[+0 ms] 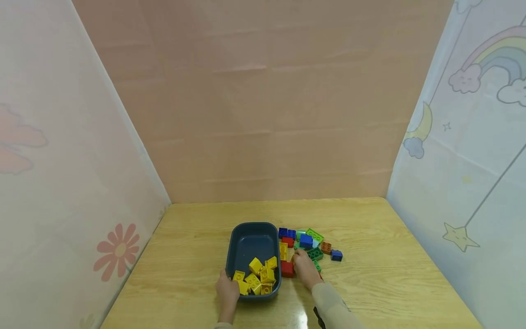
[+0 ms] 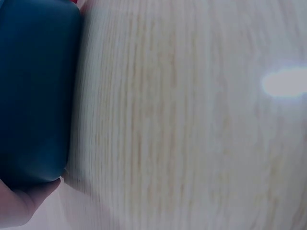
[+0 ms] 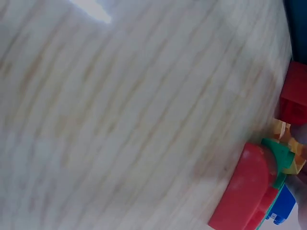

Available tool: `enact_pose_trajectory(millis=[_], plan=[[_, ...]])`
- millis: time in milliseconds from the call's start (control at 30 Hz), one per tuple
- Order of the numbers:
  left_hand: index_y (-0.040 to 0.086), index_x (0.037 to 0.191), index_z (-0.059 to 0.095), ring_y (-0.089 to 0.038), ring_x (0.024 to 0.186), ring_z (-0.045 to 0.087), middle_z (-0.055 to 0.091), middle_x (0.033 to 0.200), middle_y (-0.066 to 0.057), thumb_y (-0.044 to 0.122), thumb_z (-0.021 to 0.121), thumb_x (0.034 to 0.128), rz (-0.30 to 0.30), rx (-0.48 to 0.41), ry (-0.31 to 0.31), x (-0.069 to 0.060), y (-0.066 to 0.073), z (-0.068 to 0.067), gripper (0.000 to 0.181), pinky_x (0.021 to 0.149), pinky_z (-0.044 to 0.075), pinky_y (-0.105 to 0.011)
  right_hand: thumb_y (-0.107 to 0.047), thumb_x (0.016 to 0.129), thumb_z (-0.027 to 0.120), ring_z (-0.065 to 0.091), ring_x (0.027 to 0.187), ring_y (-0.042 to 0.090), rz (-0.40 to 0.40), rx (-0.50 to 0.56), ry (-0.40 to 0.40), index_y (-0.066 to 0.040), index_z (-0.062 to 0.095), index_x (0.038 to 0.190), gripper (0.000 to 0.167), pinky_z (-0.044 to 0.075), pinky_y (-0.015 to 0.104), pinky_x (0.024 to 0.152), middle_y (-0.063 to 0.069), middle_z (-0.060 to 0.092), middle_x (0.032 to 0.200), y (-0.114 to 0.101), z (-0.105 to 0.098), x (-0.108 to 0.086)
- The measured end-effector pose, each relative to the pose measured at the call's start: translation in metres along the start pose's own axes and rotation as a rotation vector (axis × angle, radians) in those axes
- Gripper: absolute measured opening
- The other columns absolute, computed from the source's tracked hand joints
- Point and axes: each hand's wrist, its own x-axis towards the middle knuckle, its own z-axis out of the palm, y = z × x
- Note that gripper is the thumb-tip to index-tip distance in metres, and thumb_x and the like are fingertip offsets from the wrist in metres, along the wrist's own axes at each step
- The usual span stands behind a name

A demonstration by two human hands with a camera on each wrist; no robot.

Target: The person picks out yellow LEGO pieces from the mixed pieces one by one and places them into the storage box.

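My left hand (image 1: 227,289) grips the near left corner of a dark blue tray (image 1: 232,246); in the left wrist view a finger (image 2: 43,191) lies against its outer wall. Several yellow toy bricks (image 1: 254,283) are piled at the tray's near end. Right of the tray, my right hand (image 1: 305,267) reaches down into loose toy bricks. In the right wrist view its fingertips (image 3: 300,133) are on either side of an orange brick (image 3: 283,129), mostly hidden by the hand. Beside it are a red brick (image 3: 293,96) and a rounded red brick (image 3: 247,187).
Mixed bricks spread right of the tray: a yellow brick (image 1: 283,251), blue brick (image 1: 306,241), dark green brick (image 1: 315,254), light green brick (image 1: 314,236), brown brick (image 1: 326,247) and an outlying blue brick (image 1: 336,255). Everything rests on a wooden table (image 1: 382,283) between patterned side walls.
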Motion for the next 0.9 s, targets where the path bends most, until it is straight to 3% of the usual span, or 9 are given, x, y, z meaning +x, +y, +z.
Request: enact_pose_trajectory(millis=[300, 567, 700, 900], plan=[[-0.02, 0.116, 0.043, -0.042, 0.091, 0.056, 0.052, 0.105, -0.037, -0.014, 0.046, 0.0725, 0.004, 0.009, -0.004, 0.0, 0.003, -0.001, 0.044, 0.067, 0.048, -0.047, 0.007, 0.063, 0.068, 0.053, 0.088, 0.029, 0.067, 0.045, 0.164, 0.01, 0.06, 0.081, 0.02, 0.048, 0.035, 0.071, 0.017, 0.053, 0.095, -0.002, -0.007, 0.003], [-0.019, 0.111, 0.047, -0.042, 0.087, 0.057, 0.055, 0.1, -0.035, -0.015, 0.046, 0.0701, 0.043, -0.016, 0.032, -0.002, 0.002, -0.002, 0.041, 0.064, 0.048, -0.047, 0.006, 0.063, 0.074, 0.054, 0.093, 0.029, -0.031, 0.1, 0.337, 0.006, 0.06, 0.088, 0.029, 0.049, 0.033, 0.072, 0.019, 0.056, 0.1, -0.016, -0.016, 0.022], [-0.019, 0.111, 0.047, -0.042, 0.087, 0.057, 0.055, 0.1, -0.035, -0.015, 0.047, 0.0705, 0.04, -0.009, 0.03, -0.001, 0.002, -0.002, 0.041, 0.064, 0.048, -0.047, 0.005, 0.062, 0.076, 0.055, 0.094, 0.025, -0.101, 0.124, 0.342, 0.002, 0.061, 0.088, 0.03, 0.049, 0.03, 0.074, 0.016, 0.056, 0.1, -0.031, -0.019, 0.031], [-0.018, 0.114, 0.046, -0.041, 0.088, 0.057, 0.055, 0.102, -0.035, -0.014, 0.047, 0.0714, 0.031, 0.003, 0.029, -0.003, 0.0, -0.001, 0.043, 0.066, 0.048, -0.047, 0.001, 0.063, 0.076, 0.055, 0.094, 0.022, -0.219, 0.109, 0.234, -0.002, 0.062, 0.087, 0.029, 0.048, 0.027, 0.075, 0.012, 0.057, 0.1, -0.046, -0.013, 0.031]])
